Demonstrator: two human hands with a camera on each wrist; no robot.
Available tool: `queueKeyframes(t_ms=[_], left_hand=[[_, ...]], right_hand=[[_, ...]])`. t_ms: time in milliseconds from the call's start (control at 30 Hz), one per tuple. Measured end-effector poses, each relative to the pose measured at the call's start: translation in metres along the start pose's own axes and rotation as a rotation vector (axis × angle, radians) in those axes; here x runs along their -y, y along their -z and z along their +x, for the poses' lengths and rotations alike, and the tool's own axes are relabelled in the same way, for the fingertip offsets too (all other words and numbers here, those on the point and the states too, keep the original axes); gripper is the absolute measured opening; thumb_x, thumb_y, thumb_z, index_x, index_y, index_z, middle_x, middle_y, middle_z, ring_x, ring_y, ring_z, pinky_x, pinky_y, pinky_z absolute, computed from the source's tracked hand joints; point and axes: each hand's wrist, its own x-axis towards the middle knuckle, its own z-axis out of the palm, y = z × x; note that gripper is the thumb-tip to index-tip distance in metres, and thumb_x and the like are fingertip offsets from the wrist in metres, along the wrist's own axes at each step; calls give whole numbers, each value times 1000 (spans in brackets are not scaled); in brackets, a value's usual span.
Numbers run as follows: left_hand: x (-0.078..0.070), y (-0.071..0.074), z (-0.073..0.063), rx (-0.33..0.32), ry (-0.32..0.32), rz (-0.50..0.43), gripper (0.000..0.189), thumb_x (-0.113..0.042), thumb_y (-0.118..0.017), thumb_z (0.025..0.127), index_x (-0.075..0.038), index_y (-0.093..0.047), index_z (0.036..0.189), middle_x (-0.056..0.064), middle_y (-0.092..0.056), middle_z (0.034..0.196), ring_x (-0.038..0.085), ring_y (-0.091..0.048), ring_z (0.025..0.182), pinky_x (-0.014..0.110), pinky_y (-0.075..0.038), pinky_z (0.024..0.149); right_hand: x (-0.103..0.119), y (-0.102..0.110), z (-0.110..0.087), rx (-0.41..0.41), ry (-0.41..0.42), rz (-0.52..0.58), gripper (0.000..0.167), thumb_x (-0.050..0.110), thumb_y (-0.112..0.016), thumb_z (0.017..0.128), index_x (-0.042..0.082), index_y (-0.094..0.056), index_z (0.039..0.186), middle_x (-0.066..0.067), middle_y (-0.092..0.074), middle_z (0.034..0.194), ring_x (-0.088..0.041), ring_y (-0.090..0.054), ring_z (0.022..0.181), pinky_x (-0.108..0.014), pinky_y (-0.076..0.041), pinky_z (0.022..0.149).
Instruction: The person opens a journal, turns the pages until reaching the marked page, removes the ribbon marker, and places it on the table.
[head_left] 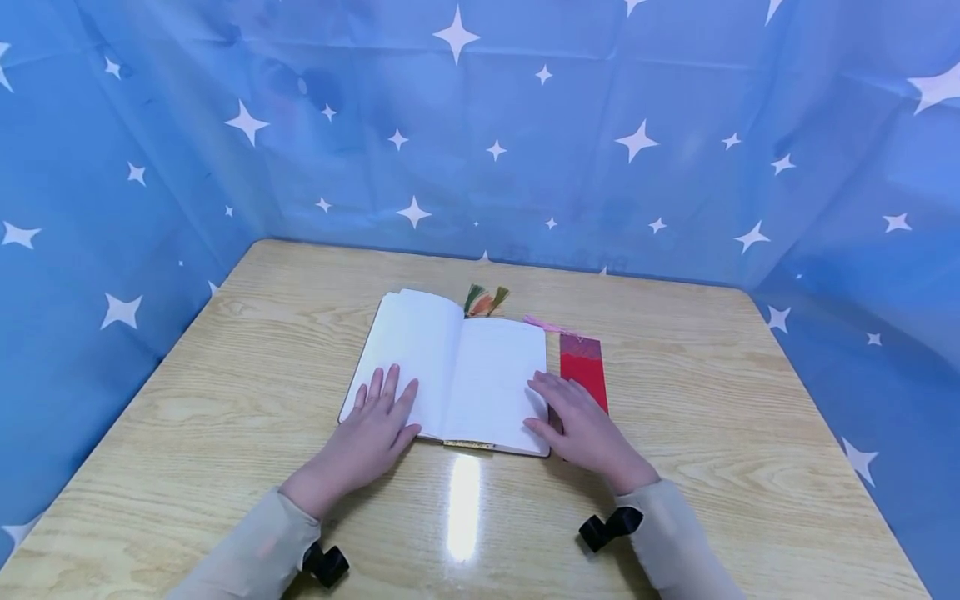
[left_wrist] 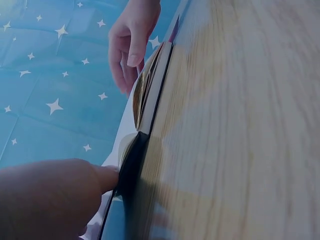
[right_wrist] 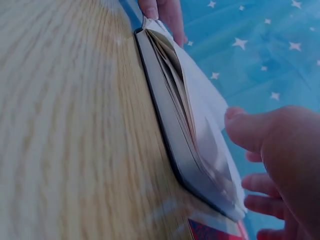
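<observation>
An open notebook (head_left: 491, 367) with blank white pages and a dark cover lies on the table. My left hand (head_left: 369, 440) rests on the lower part of its left page, fingers spread and straight. At the lower right edge is my right hand (head_left: 581, 425), its fingers loosely bent over the page margin and holding nothing. In the right wrist view, the notebook's right pages (right_wrist: 175, 85) bulge apart, with gaps between the sheets. A patterned yellow strip (head_left: 468, 445) shows beneath the pages at the bottom edge. Just right of the notebook lies a red bookmark (head_left: 583, 367), partly hidden by my right hand.
Green and orange tassels (head_left: 483, 300) stick out past the notebook's top edge. A pink cord (head_left: 551, 326) runs from the red bookmark toward the notebook. The wooden table (head_left: 262, 333) meets a blue star-patterned cloth (head_left: 525, 167) at its back and sides.
</observation>
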Motion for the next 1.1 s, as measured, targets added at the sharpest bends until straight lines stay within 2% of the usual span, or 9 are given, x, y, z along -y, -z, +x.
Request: queueKeyframes(t_ms=[300, 567, 767, 1100], left_hand=[[7, -3, -1, 47, 33, -61, 59, -38, -42, 98, -2, -30, 144, 27, -20, 147, 43, -16, 135, 57, -20, 105], [7, -2, -5, 102, 52, -34, 60, -39, -41, 99, -4, -29, 145, 26, -20, 147, 42, -17, 135, 57, -22, 104], [6, -1, -6, 138, 64, -9, 61, -40, -41, 99, -4, -27, 146, 26, -20, 147, 42, -17, 135, 56, -21, 105], [5, -1, -6, 143, 65, -7, 61, -41, -41, 98, -4, -29, 145, 27, -21, 147, 42, -18, 135, 57, -22, 104]], right_hand=[[-4, 3, -3, 60, 58, 52, 74, 48, -70, 77, 17, -45, 139, -7, -36, 146, -28, -28, 135, -52, -21, 107], [-8, 1, -4, 124, 85, 52, 76, 48, -70, 77, 19, -42, 141, -7, -32, 148, -29, -24, 137, -56, -17, 107], [-9, 2, -4, 137, 94, 40, 78, 51, -69, 76, 16, -43, 141, -9, -33, 148, -32, -24, 137, -58, -17, 106], [-7, 3, -2, 145, 86, 42, 73, 52, -66, 80, 16, -45, 140, -7, -35, 147, -30, -24, 137, -55, -16, 108]])
